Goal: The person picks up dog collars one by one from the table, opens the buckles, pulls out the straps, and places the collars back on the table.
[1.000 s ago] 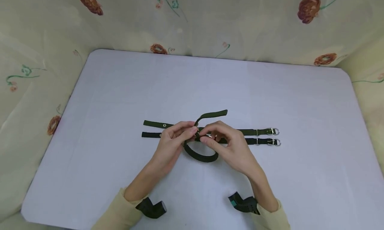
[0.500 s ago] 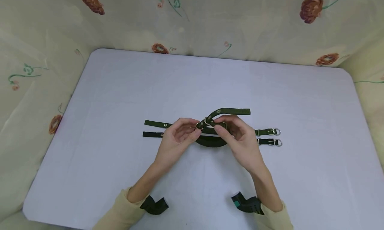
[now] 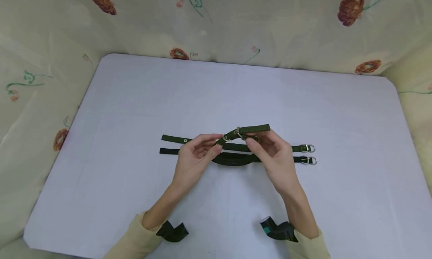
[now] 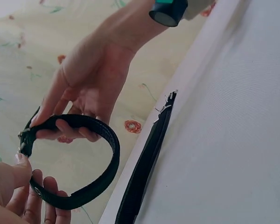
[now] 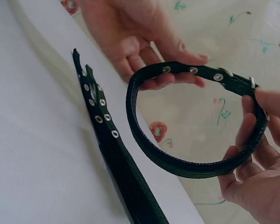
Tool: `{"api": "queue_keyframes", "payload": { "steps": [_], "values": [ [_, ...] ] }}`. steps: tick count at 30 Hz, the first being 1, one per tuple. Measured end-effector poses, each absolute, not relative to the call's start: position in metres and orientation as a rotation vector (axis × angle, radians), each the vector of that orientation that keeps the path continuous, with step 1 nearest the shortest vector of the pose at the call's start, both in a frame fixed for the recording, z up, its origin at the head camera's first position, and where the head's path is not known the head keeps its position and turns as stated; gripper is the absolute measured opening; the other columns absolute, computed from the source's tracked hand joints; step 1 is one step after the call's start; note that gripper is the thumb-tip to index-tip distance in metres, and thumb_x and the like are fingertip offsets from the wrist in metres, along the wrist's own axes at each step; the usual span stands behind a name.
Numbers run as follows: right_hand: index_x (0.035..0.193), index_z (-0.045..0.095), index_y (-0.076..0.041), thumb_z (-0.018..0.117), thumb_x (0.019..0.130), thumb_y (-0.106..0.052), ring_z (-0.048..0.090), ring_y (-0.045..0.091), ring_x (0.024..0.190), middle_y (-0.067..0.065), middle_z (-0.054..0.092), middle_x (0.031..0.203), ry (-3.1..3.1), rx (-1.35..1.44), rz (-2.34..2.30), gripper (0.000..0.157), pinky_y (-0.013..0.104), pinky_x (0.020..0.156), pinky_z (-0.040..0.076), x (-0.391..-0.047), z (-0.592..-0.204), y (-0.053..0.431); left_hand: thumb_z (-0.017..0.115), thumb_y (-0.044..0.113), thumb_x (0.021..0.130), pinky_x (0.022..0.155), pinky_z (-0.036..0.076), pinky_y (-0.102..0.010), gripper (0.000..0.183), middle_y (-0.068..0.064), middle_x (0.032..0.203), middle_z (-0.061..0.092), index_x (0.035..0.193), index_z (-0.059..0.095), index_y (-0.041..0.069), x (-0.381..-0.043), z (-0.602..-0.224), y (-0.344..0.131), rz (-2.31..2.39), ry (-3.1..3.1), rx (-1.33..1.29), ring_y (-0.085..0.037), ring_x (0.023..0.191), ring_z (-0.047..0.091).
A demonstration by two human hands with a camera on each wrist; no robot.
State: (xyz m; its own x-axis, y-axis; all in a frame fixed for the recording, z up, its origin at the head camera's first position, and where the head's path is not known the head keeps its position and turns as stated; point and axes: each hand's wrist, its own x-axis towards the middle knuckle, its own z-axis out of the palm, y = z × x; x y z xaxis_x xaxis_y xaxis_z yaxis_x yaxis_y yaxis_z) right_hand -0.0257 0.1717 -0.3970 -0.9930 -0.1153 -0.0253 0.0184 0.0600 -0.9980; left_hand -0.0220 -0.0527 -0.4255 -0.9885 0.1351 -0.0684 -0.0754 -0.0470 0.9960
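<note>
Both hands hold a dark green collar (image 3: 257,128), bent into a loop above the table. My left hand (image 3: 195,157) pinches its eyeletted strap, thumb on one face and fingers on the other. At the buckle end, my right hand (image 3: 277,165) grips the collar between thumb and fingers. The strap runs through the buckle (image 5: 252,83), with its free tail pointing right in the head view. Several metal eyelets (image 5: 193,70) show along the strap. The padded band (image 4: 113,161) curves round as the rest of the loop.
Behind the hands, a green collar (image 3: 173,139) and a black collar (image 3: 168,151) lie straight and parallel on the white table (image 3: 135,101). Their buckles (image 3: 307,148) are at the right. Floral cloth (image 3: 229,26) hangs beyond the table's far edge.
The hands have moved apart from close together, with the right hand shifting right. The looped collar has turned, and its free tail has swung right and now lies flatter along the buckle.
</note>
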Motion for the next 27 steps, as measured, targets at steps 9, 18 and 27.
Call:
{"api": "queue_keyframes", "payload": {
  "steps": [9, 18, 27],
  "values": [
    [0.120, 0.072, -0.010, 0.068, 0.105, -0.004, 0.070, 0.011, 0.113, -0.004, 0.075, 0.119, 2.134, -0.114, -2.153, 0.017, 0.020, 0.098, 0.058, -0.0248, -0.3978, 0.1718, 0.072, 0.013, 0.104, 0.090, 0.063, -0.023, 0.030, -0.018, 0.114, 0.071, 0.133, 0.068, 0.004, -0.0180, -0.4262, -0.0509, 2.146, 2.054, 0.125, -0.018, 0.098, 0.075],
    [0.124, 0.071, -0.007, 0.069, 0.105, -0.008, 0.065, 0.012, 0.107, -0.005, 0.070, 0.119, 2.188, -0.208, -1.979, 0.019, 0.019, 0.094, 0.056, -0.0206, -0.3973, 0.1688, 0.072, 0.012, 0.104, 0.087, 0.064, -0.023, 0.029, -0.020, 0.123, 0.073, 0.132, 0.069, 0.002, -0.0138, -0.4210, -0.0468, 2.161, 2.119, 0.195, -0.035, 0.096, 0.073],
    [0.122, 0.072, -0.004, 0.068, 0.104, -0.002, 0.063, 0.010, 0.099, -0.004, 0.071, 0.115, 2.166, -0.163, -2.110, 0.018, 0.018, 0.087, 0.056, -0.0248, -0.3944, 0.1733, 0.071, 0.014, 0.105, 0.086, 0.063, -0.023, 0.029, -0.021, 0.120, 0.072, 0.132, 0.069, 0.003, -0.0172, -0.4199, -0.0494, 2.167, 2.108, 0.152, -0.020, 0.093, 0.074]
  ]
}}
